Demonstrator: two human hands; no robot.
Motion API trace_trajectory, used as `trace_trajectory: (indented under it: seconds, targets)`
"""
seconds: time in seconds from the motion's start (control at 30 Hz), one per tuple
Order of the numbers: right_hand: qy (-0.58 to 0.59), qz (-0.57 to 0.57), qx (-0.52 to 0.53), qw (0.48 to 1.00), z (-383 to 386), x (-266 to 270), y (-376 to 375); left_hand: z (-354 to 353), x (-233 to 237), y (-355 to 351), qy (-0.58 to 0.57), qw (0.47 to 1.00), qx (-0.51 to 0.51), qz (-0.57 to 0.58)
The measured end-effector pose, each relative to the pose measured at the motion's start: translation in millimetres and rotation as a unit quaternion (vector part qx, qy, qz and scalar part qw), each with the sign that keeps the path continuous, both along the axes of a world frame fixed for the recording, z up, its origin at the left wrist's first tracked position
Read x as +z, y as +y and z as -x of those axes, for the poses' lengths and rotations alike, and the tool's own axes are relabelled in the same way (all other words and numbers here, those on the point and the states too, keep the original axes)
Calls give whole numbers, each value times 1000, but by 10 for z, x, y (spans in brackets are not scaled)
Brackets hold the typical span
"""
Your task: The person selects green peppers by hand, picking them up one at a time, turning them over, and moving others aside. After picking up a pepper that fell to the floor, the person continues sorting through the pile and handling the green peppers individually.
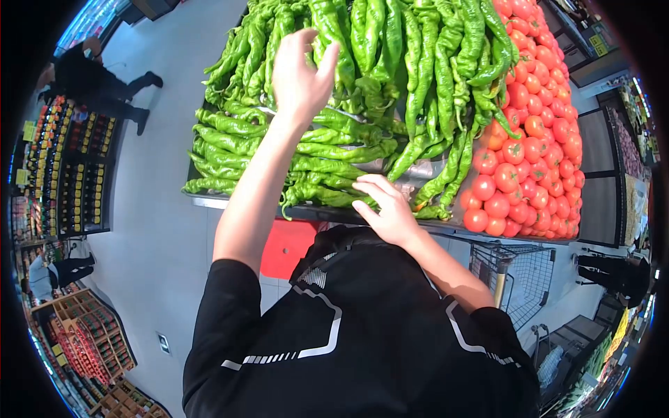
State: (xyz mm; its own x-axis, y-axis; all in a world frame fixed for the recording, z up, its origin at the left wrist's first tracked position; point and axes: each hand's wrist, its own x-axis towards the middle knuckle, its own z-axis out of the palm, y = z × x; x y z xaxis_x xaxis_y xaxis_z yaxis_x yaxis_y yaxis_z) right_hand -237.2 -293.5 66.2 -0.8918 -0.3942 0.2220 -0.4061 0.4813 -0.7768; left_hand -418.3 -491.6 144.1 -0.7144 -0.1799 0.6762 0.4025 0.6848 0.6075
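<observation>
Long green chili peppers (390, 42) lie in dense rows on a display stand in the head view. My left hand (303, 76) reaches over the rows at the back left, its thumb apart from the fingers and nothing seen in its grasp. Lower down, my right hand (390, 212) rests at the front of the stand. Its fingers are spread, with the tips right by the stem ends of the front peppers (320, 182). Between the front rows and the hanging peppers on the right, bits of the metal tray (421, 171) show.
Red tomatoes (526, 160) are piled right of the peppers. A red plastic piece (287, 247) sits below the stand's front edge, and a wire shopping cart (526, 279) stands at the right. Shelves of jars (77, 167) and a walking person (104, 83) are at the left.
</observation>
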Motion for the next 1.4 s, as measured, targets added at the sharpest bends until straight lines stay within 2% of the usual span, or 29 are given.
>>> trace_trajectory:
  seconds: [0.03, 0.07, 0.1, 0.13, 0.2, 0.27, 0.3, 0.33, 0.37, 0.4, 0.47, 0.5, 0.6, 0.67, 0.7, 0.73, 0.77, 0.8, 0.83, 0.93, 1.0, 1.07, 1.1, 1.13, 1.2, 1.23, 1.3, 1.37, 1.4]
  targets:
    - [0, 10, -5, 1000, -27, -22, -15, 160, 207, 172, -105, 993, -28, -51]
    - [0, 21, -10, 1000, -59, -49, -24, 332, 436, 315, -210, 978, -24, 0]
    - [-5, 25, -10, 1000, -89, -78, -16, 603, 480, 457, -238, 967, 27, 87]
    - [-15, 38, -1, 999, -103, -119, 1, 812, 460, 555, -191, 967, 48, 162]
    - [-18, 62, 5, 998, -89, -50, 39, 564, 1030, 608, -350, 927, -103, 89]
    - [9, 73, -31, 997, -32, -90, 143, 398, 1225, 644, -404, 909, -103, 34]
    - [-5, 96, -69, 993, -14, -106, 194, 633, 946, 617, -379, 922, -65, 47]
    - [-39, 139, -89, 985, 11, -79, 257, 952, 414, 480, -209, 976, -13, 60]
    - [-36, 149, -107, 982, 33, -39, 335, 754, 689, 136, -356, 918, -168, -47]
    - [-29, 159, -125, 979, 87, 11, 408, 422, 1032, -102, -479, 806, -310, -155]
    - [-45, 200, -144, 968, 154, 112, 477, -328, 587, 271, -219, 939, -138, -227]
    - [-141, 307, -126, 933, 174, 177, 440, -619, 403, 281, -235, 926, -167, -246]
    - [-127, 313, -9, 941, 361, 379, 167, -1460, -313, 485, -266, 881, -212, -330]
    - [-136, 161, 41, 977, 422, 434, -70, -1797, -735, 729, -167, 933, -190, -255]
    - [-74, -18, 51, 996, 472, 393, -152, -1937, -968, 672, -224, 927, -232, -193]
    - [-82, -57, 84, 991, 551, 282, -216, -2057, -1107, 630, -279, 912, -272, -131]
    - [-43, -111, 108, 987, 609, 122, -264, -2089, -694, 489, -483, 845, -224, -49]
    - [-2, -164, 130, 978, 657, -61, -296, -2168, -803, 341, -408, 887, -215, 16]
    - [9, -208, 161, 965, 691, -236, -307, -2220, -790, 219, -415, 890, -190, -14]
    - [17, -193, 194, 962, 616, -543, -275, -2329, -619, -3, -388, 908, -102, -119]
    - [-26, -202, 193, 960, 561, -557, -237, -2239, -695, -131, -215, 973, -73, 36]
    - [-7, -195, 170, 966, 571, -497, -204, -2021, -741, -89, -126, 984, -63, 109]
    - [12, -185, 165, 969, 583, -439, -173, -1926, -850, -64, -148, 976, -94, 130]
    - [67, -128, 120, 982, 609, -288, -145, -1830, -932, -25, -133, 979, -97, 121]
    - [23, 25, 6, 999, 719, 281, -85, -1742, -1118, 33, -184, 939, -71, 283]
    - [86, 111, -57, 988, 860, 507, -49, -1785, -1293, -15, -280, 890, -83, 350]
    - [405, 53, -181, 895, 1421, 791, 170, -1862, -1404, -71, -259, 892, -94, 360]
    - [427, 115, -251, 861, 1961, 1055, 257, -1848, -1402, -69, -262, 888, -97, 365]
    - [378, 102, -277, 877, 2095, 1209, 173, -1855, -1414, -63, -258, 889, -99, 364]
